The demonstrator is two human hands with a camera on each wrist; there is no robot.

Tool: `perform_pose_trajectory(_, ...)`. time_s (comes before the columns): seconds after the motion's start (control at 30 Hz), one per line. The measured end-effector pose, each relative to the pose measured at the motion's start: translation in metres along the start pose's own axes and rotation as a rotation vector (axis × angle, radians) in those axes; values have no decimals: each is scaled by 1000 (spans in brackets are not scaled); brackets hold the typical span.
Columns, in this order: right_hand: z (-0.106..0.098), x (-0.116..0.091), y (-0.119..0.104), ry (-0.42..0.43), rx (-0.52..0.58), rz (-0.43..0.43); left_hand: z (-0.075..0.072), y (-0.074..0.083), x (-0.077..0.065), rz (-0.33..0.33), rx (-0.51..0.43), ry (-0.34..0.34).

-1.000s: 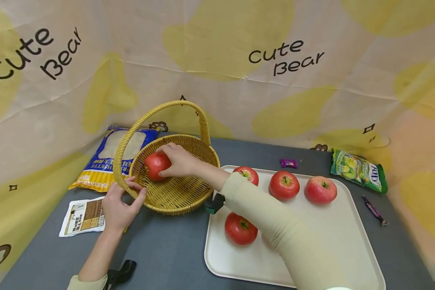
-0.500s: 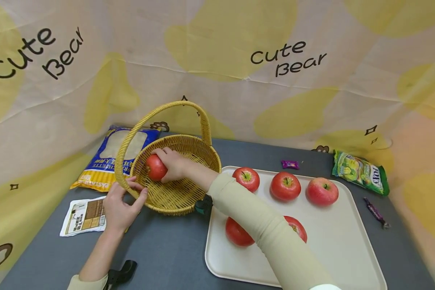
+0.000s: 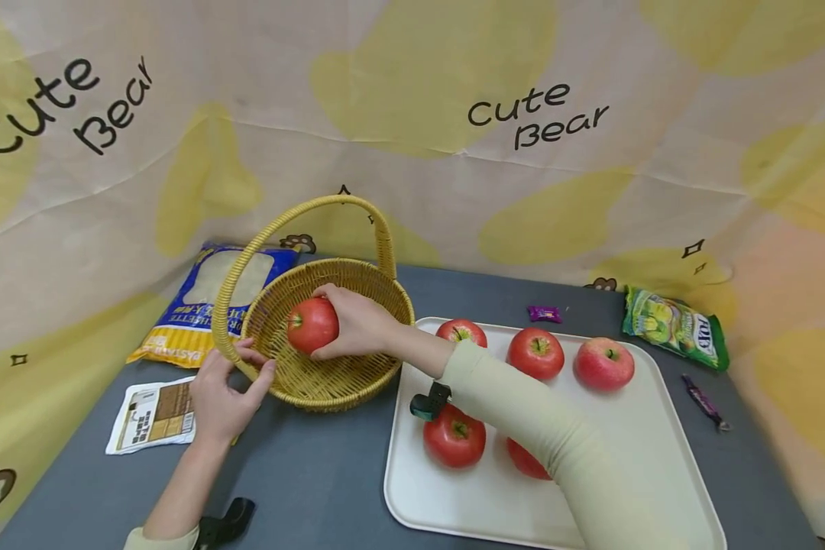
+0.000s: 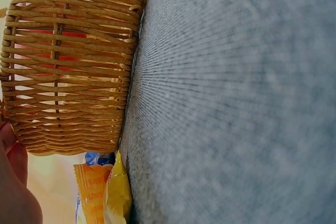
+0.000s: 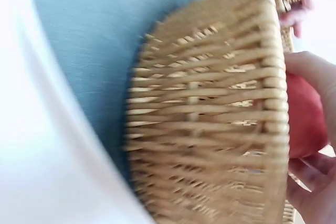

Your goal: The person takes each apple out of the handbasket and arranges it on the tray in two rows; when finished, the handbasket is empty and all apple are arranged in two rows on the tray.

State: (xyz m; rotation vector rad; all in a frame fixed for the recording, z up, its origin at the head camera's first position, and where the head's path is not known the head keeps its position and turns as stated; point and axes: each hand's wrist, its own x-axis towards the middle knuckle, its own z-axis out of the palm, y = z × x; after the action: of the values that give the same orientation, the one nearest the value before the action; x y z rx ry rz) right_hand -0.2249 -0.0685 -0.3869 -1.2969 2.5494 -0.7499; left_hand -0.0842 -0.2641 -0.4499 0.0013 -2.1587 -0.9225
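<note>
My right hand [image 3: 360, 325] holds a red apple [image 3: 312, 325] inside the yellow wicker basket [image 3: 337, 393], with fingers and thumb curled around its right side. The right wrist view shows this apple [image 5: 306, 119] partly behind the basket's woven wall [image 5: 210, 114]. At the basket's near left rim, by the foot of the handle [image 3: 228, 305], my left hand [image 3: 223, 393] grips the edge between thumb and fingers. In the left wrist view the left fingers [image 4: 17, 156] touch the rim. Several more red apples [image 3: 536, 353] lie on a white tray [image 3: 626, 473], some partly hidden by my right sleeve.
A blue and yellow pasta bag [image 3: 199, 305] leans behind the basket. On the left lies a white and brown packet [image 3: 154, 416]. Beyond the tray are a purple candy [image 3: 545, 314], a green snack bag [image 3: 675, 327] and a purple wrapped stick [image 3: 704, 401]. A patterned cloth [image 3: 412, 114] hangs behind.
My right hand has reached slightly farther left, then drawn back to the right with the apple, which now appears larger and nearer the basket's middle. My left hand stays at the rim.
</note>
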Motion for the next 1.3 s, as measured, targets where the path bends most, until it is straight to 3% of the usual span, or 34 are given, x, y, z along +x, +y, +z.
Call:
perform_pose_trajectory(0.37, -20, -90, 6, 236, 343, 110, 0, 0, -1, -10, 3, -6)
perform_pose_trajectory(0.53, -36, -138, 18, 297, 472, 215, 2, 0, -1, -5, -9, -5)
perform_pose_trajectory(0.73, -53, -195, 35, 301, 479, 373, 1, 1, 0, -5, -17, 4)
perform_pose_trajectory(0.93, -60, -247, 51, 352, 444, 465, 1, 1, 0, -4, -34, 13)
perform_pose_trajectory(1.1, -64, -284, 60, 427, 480, 512, 1, 2, 0, -34, -39, 1)
perform_pose_trajectory(1.3, -64, -326, 78, 486, 467, 493, 1, 5, 1, -45, -53, 5)
